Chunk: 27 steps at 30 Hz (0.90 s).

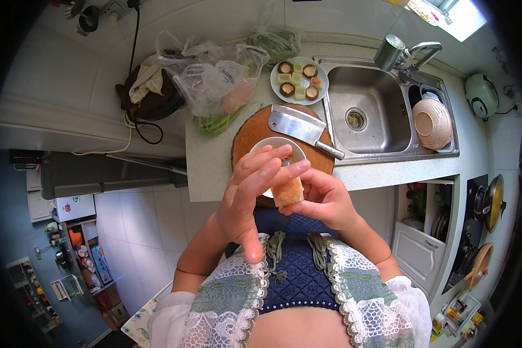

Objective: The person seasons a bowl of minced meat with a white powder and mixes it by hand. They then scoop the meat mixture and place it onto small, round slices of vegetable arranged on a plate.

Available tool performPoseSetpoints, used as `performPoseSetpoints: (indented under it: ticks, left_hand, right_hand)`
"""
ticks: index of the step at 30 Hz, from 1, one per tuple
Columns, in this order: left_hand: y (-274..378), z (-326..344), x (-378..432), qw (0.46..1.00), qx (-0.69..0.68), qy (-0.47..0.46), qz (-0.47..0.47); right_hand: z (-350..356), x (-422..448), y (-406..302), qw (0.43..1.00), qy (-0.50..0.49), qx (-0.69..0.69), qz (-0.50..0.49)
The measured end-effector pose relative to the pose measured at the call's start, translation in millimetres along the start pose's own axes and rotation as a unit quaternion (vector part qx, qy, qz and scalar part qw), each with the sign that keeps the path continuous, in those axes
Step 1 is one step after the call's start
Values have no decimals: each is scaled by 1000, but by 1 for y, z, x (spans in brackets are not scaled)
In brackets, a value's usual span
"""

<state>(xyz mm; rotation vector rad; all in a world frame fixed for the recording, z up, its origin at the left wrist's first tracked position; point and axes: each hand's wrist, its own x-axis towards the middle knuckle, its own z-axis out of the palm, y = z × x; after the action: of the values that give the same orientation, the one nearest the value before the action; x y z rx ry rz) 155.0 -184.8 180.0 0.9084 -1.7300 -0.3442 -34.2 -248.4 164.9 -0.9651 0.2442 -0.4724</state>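
Observation:
My right hand point(326, 195) pinches a pale vegetable block point(288, 193) topped with orange-pink minced filling. Above and beside it, my left hand point(252, 191) has its fingers spread, with wet-looking fingertips and nothing visibly held. Whether it touches the filling is unclear. Partly hidden behind the left fingers is a white bowl point(299, 150) with some mince and a small metal piece in it. The bowl sits on a round wooden chopping board point(245, 139). A cleaver point(298, 123) lies flat across the board's far side, its handle over the right edge.
Beyond the board, a white plate point(304, 99) carries mushroom caps and pale green blocks, one topped with filling. Plastic bags point(217, 78) of vegetables stand at left. On the right are a steel sink point(374, 117), a faucet point(422, 52) and a pinkish colander point(431, 123).

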Motion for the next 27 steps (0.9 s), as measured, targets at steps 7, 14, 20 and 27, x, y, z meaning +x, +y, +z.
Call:
performPoseSetpoints:
  ticks: [7, 14, 20, 27]
  left_hand:
    - [2, -8, 7, 989, -135, -50, -17]
    - [4, -13, 12, 982, -172, -71, 22]
    - [5, -13, 13, 981, -173, -78, 34]
    - [12, -7, 2, 999, -20, 28, 23]
  right_hand:
    - [-6, -4, -2, 993, -73, 91, 28]
    - [-10, -5, 2, 987, -93, 124, 49]
    - [-13, -5, 4, 984, -90, 146, 45]
    - [-8, -2, 0, 991, -30, 131, 16]
